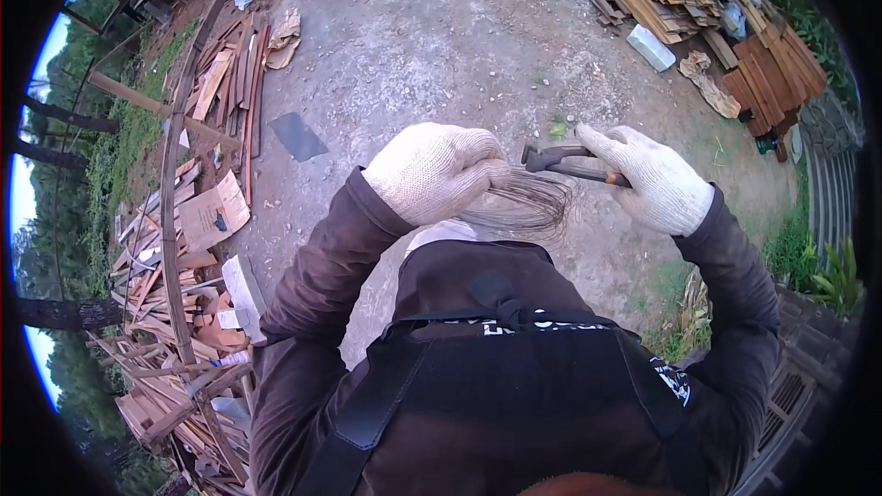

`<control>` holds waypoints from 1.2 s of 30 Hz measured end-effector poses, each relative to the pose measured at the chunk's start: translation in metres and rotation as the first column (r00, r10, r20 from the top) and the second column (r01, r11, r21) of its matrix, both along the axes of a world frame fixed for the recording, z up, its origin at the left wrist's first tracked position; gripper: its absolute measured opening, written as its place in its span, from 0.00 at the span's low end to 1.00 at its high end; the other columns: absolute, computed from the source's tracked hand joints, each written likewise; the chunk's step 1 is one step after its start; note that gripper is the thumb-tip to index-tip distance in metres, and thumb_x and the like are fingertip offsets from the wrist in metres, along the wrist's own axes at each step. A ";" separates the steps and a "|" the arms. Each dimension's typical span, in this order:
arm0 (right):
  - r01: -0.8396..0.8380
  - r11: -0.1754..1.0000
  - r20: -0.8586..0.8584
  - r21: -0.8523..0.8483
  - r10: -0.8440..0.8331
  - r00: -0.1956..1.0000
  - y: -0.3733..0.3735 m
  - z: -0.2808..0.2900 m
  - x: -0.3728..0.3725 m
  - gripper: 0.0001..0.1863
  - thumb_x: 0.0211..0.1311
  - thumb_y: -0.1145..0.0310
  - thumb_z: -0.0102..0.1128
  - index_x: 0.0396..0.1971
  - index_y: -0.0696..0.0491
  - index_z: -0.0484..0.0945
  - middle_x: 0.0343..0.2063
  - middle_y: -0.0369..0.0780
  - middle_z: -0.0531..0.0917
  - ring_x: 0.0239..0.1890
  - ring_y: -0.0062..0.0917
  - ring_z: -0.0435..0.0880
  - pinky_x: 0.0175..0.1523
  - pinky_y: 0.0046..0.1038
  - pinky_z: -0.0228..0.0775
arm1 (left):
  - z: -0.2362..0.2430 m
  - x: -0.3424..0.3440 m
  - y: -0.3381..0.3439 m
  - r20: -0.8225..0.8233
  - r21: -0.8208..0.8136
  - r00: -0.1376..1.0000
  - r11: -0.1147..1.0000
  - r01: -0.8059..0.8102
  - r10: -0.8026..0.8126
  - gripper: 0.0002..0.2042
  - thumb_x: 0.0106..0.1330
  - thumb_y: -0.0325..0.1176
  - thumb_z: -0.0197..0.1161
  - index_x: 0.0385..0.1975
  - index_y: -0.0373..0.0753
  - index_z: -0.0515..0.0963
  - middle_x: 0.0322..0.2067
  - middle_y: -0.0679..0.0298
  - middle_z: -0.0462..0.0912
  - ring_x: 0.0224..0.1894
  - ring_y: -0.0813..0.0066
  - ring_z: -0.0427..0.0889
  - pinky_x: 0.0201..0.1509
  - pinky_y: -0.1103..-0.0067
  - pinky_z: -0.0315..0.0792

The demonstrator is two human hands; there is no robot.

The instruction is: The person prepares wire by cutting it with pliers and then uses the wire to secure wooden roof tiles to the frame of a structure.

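From afar I see the left hand (439, 173) pinching the wire (540, 204), loops spilling right of that grip; the right hand (654, 179) holds the pliers (562, 163), head near the pinch. Slackening there could let strands spring loose.

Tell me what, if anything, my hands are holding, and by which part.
Your left hand holds a looped bundle of thin wire by its left end; your right hand holds pliers by the handles.
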State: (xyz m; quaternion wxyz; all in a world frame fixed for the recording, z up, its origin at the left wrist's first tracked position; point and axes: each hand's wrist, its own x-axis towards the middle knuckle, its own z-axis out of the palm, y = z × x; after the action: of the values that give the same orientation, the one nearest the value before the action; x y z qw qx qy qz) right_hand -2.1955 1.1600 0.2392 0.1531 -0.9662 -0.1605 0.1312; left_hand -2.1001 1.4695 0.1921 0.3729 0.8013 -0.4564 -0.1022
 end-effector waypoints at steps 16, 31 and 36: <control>-0.131 0.978 0.348 -0.160 0.180 0.920 -0.068 -0.011 0.334 0.29 0.47 0.78 0.67 0.56 0.55 0.81 0.33 0.43 0.83 0.41 0.43 0.84 0.47 0.41 0.75 | -0.001 0.317 -0.084 -0.060 0.071 0.998 0.997 -0.013 0.017 0.09 0.69 0.37 0.63 0.41 0.40 0.84 0.31 0.53 0.86 0.36 0.52 0.87 0.41 0.66 0.80; -0.210 0.977 0.079 -0.032 0.212 0.974 -0.203 -0.021 0.682 0.09 0.53 0.70 0.67 0.34 0.54 0.80 0.27 0.50 0.81 0.33 0.50 0.84 0.39 0.44 0.75 | 0.004 0.589 -0.203 -0.109 0.151 0.953 0.953 -0.264 0.282 0.12 0.67 0.42 0.66 0.41 0.40 0.84 0.31 0.52 0.86 0.36 0.50 0.87 0.42 0.64 0.80; -0.209 0.978 -0.179 0.011 0.208 0.962 -0.222 -0.021 0.779 0.09 0.58 0.68 0.63 0.36 0.56 0.81 0.24 0.51 0.81 0.32 0.50 0.85 0.39 0.45 0.74 | -0.004 0.679 -0.216 -0.170 0.086 0.967 0.980 -0.179 0.192 0.16 0.63 0.42 0.72 0.43 0.37 0.83 0.32 0.56 0.88 0.35 0.63 0.89 0.42 0.71 0.80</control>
State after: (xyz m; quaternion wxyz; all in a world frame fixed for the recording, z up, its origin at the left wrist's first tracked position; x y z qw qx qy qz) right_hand -1.4160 0.9376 0.2182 0.1485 -0.9287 -0.2464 0.2338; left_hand -1.4208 1.2531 0.1878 0.3917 0.8408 -0.3405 -0.1536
